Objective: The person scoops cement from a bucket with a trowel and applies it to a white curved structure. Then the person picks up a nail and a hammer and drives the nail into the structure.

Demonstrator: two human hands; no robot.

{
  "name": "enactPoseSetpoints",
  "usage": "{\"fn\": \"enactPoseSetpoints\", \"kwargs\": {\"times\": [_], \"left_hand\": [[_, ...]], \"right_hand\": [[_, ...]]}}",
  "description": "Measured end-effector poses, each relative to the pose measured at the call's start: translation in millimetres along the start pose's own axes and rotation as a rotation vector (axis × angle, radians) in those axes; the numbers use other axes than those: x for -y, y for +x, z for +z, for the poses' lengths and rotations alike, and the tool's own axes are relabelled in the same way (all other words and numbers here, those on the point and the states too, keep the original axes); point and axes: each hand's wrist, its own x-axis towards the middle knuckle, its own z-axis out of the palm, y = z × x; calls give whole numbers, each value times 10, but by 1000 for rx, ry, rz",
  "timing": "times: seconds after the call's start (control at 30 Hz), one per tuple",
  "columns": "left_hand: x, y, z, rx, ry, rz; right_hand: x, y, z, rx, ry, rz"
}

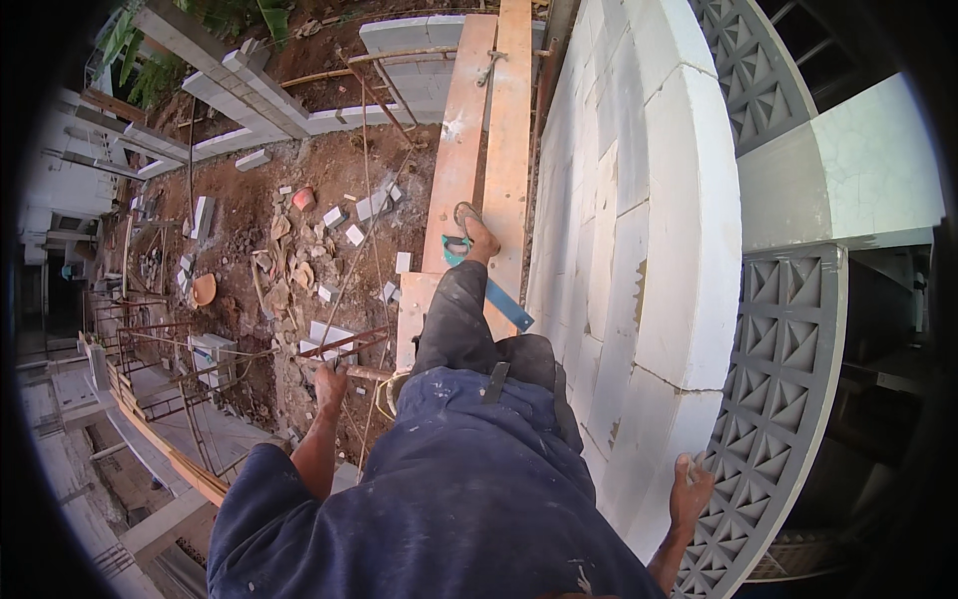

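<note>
My left hand [329, 387] is closed round a rusty scaffold pipe [371, 373] at my left side. My right hand [691, 491] is at the top edge of a white block wall [689, 240], its fingers slightly bent and apart, with nothing seen in it. Whether it touches the wall is hard to tell. One sandalled foot [479, 238] stands on orange-brown planks [507, 130]. By it lies a handsaw with a teal handle [454, 250] and a blue blade [509, 305], partly hidden by my leg. Farther along the planks lies a small metal tool [490, 68].
Far below on the left, bare soil [239, 240] holds scattered white blocks [334, 216], rubble and an orange basin [204, 291]. Rusty scaffold bars [384, 85] rise beside the planks. Beyond the wall on the right stands a grey lattice block screen [788, 349].
</note>
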Motion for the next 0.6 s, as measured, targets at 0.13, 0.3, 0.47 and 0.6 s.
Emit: {"fn": "enactPoseSetpoints", "kwargs": {"times": [0.13,0.3,0.47,0.6], "left_hand": [[-383,492,220,63,90,-7],[-946,1239,181,85,36,4],[-1517,1915,-50,80,-35,-110],[-1662,2236,-274,17,-67,-135]], "right_hand": [[866,354,-607,175,-444,64],[2346,1366,-790,-226,-202,-398],[3847,2953,-659,-237,-333,-556],[4572,3956,-466,-225,-429,-522]]}}
